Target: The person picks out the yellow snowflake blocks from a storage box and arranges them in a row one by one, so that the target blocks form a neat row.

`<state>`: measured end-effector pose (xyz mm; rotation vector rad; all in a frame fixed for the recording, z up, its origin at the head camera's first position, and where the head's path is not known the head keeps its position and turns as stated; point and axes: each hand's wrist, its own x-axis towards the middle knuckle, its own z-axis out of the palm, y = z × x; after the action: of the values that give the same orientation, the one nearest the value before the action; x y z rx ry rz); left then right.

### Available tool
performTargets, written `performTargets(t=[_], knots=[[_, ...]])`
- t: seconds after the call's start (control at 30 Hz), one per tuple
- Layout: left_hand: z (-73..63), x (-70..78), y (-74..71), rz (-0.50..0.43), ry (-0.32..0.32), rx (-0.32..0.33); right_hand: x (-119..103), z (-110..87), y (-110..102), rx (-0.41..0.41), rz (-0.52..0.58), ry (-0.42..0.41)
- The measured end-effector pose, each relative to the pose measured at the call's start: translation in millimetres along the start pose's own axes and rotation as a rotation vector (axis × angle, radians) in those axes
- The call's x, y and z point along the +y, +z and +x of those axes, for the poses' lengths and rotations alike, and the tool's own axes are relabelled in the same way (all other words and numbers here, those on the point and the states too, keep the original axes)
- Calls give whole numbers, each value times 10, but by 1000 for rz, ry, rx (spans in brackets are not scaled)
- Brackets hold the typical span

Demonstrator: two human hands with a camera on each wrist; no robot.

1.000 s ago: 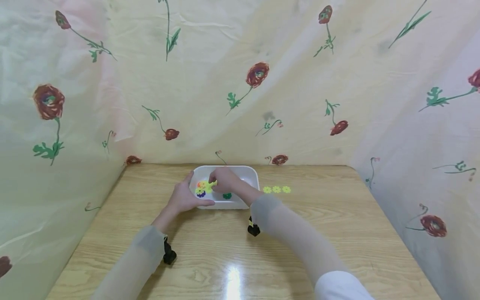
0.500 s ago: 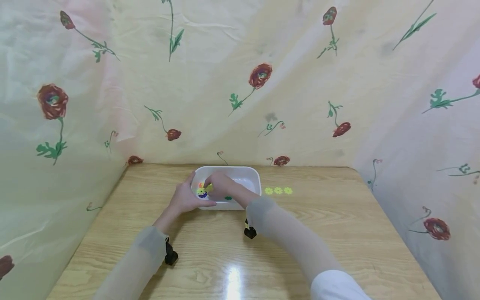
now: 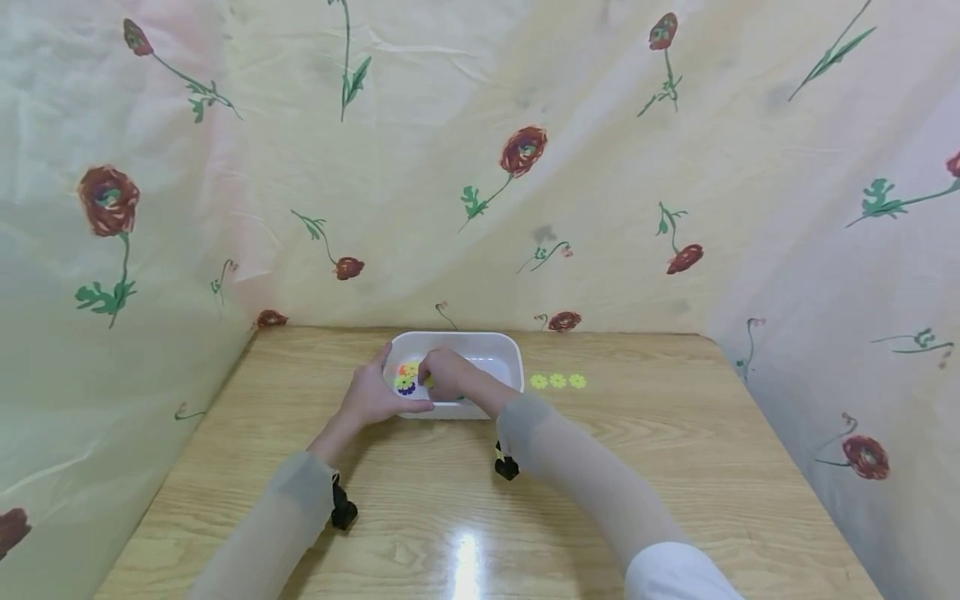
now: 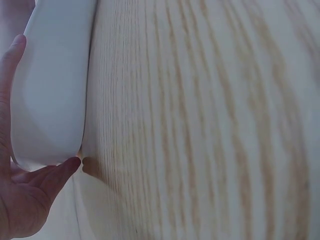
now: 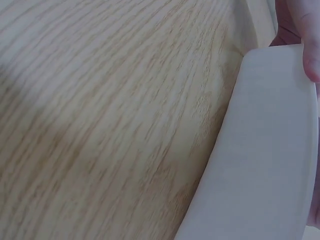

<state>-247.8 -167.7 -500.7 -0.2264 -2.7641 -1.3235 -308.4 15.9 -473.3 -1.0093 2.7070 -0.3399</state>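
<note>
A white plastic tray point(image 3: 491, 336) stands at the back of the table. My left hand point(image 3: 370, 395) holds its left end, the thumb along the near wall and the fingers round the end wall; the left wrist view shows this grip point(image 4: 30, 200) up close. Inside the tray, my right hand point(image 3: 448, 373) pinches a yellow flower-shaped piece point(image 3: 429, 381), mostly covered by the fingers. Left of those fingers lie several flower-shaped pieces point(image 3: 406, 384) in yellow, orange and dark blue. A green piece point(image 3: 461, 398) is largely hidden below the right hand.
Right of the tray, a row of yellow flower-shaped pieces point(image 3: 557, 381) lies flat on the wooden table point(image 3: 600, 467). A flower-printed cloth point(image 3: 420, 167) hangs close behind the table and along both sides.
My right hand has shifted slightly within the tray, first left, then back right, with yellow at its fingertips. The left hand keeps its hold on the tray.
</note>
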Motion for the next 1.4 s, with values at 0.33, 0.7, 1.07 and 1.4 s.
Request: performTargets(t=[0.33,0.7,1.07,1.4], knots=[[-20,49,38,-3,-28,-28,129,-98,-91,-14,15,3],[0,59,31,5,-43,-21,448,-344,-535,35,2,-60],[-32,38,12,4,-69,-23,719,-545,-701,125,-5,-65],[-14,28,26,4,-35,-12,917,-756,-862,163,-6,-25]])
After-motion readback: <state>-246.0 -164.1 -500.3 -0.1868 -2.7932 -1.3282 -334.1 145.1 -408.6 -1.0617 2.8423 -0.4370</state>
